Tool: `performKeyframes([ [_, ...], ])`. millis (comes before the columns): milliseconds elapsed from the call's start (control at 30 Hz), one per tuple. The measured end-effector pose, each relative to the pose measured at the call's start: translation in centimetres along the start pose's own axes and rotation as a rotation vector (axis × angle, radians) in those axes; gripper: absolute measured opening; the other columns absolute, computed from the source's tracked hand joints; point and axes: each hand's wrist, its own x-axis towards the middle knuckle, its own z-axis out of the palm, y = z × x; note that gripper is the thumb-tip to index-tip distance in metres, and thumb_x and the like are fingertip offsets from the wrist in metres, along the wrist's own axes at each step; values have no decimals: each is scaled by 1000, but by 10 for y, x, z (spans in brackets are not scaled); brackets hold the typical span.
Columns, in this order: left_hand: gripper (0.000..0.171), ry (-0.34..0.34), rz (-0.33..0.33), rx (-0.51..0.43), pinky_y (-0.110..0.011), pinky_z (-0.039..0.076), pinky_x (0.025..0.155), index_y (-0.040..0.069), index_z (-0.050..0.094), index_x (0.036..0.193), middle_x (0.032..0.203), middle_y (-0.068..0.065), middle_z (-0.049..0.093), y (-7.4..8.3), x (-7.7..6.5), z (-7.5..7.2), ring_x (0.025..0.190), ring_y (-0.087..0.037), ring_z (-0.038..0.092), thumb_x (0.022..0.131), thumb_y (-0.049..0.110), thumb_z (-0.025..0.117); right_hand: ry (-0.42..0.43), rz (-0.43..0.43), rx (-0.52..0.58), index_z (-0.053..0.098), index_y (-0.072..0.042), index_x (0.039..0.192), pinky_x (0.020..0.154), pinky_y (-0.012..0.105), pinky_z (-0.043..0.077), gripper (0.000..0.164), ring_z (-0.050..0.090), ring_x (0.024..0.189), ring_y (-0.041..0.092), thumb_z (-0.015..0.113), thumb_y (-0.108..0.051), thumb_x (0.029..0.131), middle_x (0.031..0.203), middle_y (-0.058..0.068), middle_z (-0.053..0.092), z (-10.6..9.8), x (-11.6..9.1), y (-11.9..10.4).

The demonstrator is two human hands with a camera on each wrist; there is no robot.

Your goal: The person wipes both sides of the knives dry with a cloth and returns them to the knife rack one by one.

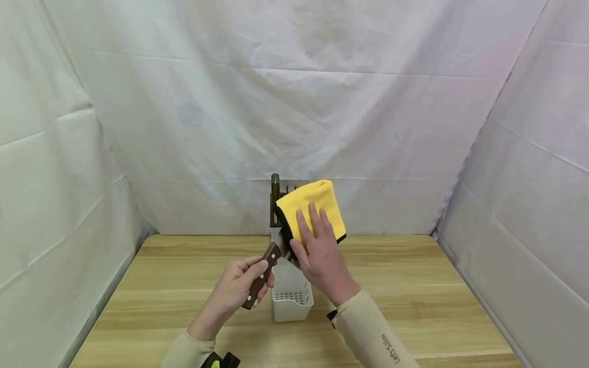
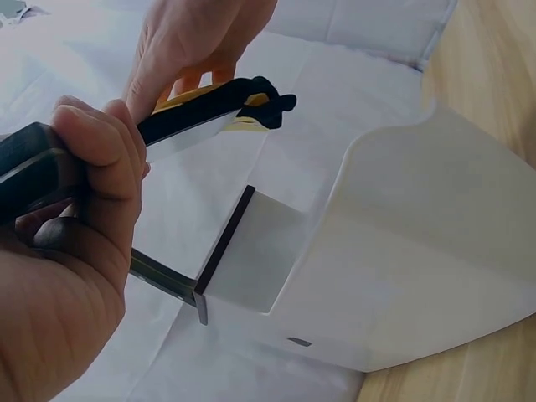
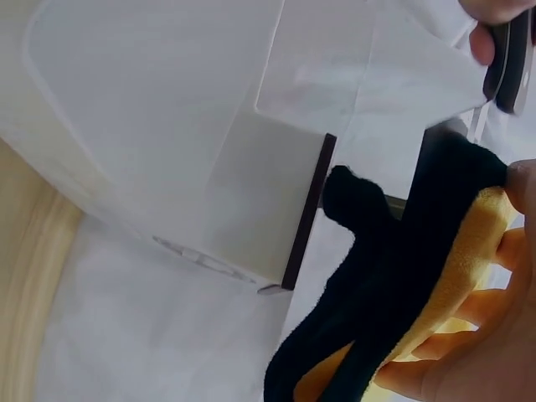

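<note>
My left hand (image 1: 236, 283) grips the brown riveted handle of a knife (image 1: 253, 293), which slants up toward the right. Part of its blade shows near the handle; a yellow cloth (image 1: 313, 193) with a black edge covers the rest. With the fingers spread over its yellow face, my right hand (image 1: 324, 260) holds the cloth against the blade. In the right wrist view, the dark underside of the cloth (image 3: 435, 201) is folded around the blade. Both hands are raised over a white utensil holder (image 1: 292, 311), whose upper part is partly hidden by the cloth and knife.
The holder has a perforated bottom basket and a dark brown rack (image 1: 272, 209) at its back. A dark-handled utensil (image 1: 275, 186) stands upright in that rack. Below is a wood-grain table (image 1: 184, 271); white sheets (image 1: 230, 117) hang behind it and at both sides.
</note>
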Motion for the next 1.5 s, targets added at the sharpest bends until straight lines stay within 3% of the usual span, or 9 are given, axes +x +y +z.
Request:
performKeyframes([
  [100, 36, 7, 3, 4, -22, 46, 44, -12, 61, 118, 79, -8, 64, 1, 2, 0, 50, -9, 54, 112, 20, 46, 11, -16, 4, 34, -5, 160, 119, 62, 29, 59, 24, 150, 53, 46, -36, 111, 164, 28, 28, 1, -2, -4],
  [333, 37, 32, -6, 7, -22, 48, 45, -11, 61, 118, 79, -7, 63, 2, 4, 0, 51, -9, 54, 112, 22, 47, 9, -25, 20, 36, -5, 160, 119, 60, 30, 59, 25, 150, 53, 49, -34, 110, 164, 28, 28, 3, -6, -10],
  [533, 36, 29, 7, 5, -23, 48, 45, -12, 61, 118, 78, -8, 63, 1, 4, 2, 51, -10, 54, 111, 21, 48, 49, -57, 4, 39, -2, 158, 119, 60, 29, 58, 28, 149, 54, 41, -39, 112, 161, 31, 32, 1, -2, -5],
  [833, 33, 24, 13, -1, -22, 48, 44, -12, 61, 116, 78, -9, 62, -2, 0, 6, 50, -9, 54, 111, 18, 47, 5, 18, 38, 39, -1, 157, 121, 60, 25, 60, 24, 151, 51, 59, -24, 105, 161, 31, 31, -10, 12, 8],
  [1267, 32, 9, 44, -1, -23, 48, 42, -12, 61, 112, 77, -7, 63, -4, -2, 8, 50, -9, 54, 111, 16, 46, -80, 168, 116, 34, -5, 161, 122, 61, 23, 61, 17, 154, 48, 53, -31, 109, 167, 27, 22, -16, 22, 16],
  [1500, 32, 29, 43, 2, -22, 47, 43, -11, 62, 114, 78, -10, 64, -3, -2, 7, 50, -9, 54, 111, 17, 46, -92, 144, 91, 35, -7, 161, 120, 62, 28, 64, 20, 153, 50, 57, -33, 107, 166, 26, 23, -13, 12, 6],
])
